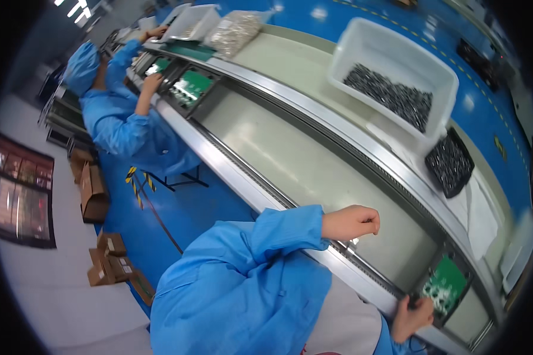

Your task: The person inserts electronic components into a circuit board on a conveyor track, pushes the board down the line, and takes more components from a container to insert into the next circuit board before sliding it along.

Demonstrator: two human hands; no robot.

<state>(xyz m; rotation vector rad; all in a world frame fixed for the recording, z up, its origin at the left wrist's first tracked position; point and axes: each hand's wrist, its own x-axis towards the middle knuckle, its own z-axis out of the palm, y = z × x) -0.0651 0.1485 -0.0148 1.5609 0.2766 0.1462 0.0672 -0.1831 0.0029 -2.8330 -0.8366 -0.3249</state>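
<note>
My left hand (354, 222) hangs over the near rail of a conveyor line, its fingers curled in; anything inside them is hidden. At the lower right, my right hand (413, 318) is closed beside the near edge of a dark carrier frame (433, 267). A dark bit shows between its thumb and fingers, too small to name. In that frame lies a green circuit board (447, 278) with white and silvery parts along its near side. The board is just beyond my right hand.
Past the far rail (361, 139) stand a white bin (391, 58) of small dark parts and a black tray (470, 158) of similar parts, near a white cloth (478, 216). Up the line, a co-worker in blue (115, 115) reaches toward more green boards (190, 87). Cardboard boxes (95, 192) stand at left.
</note>
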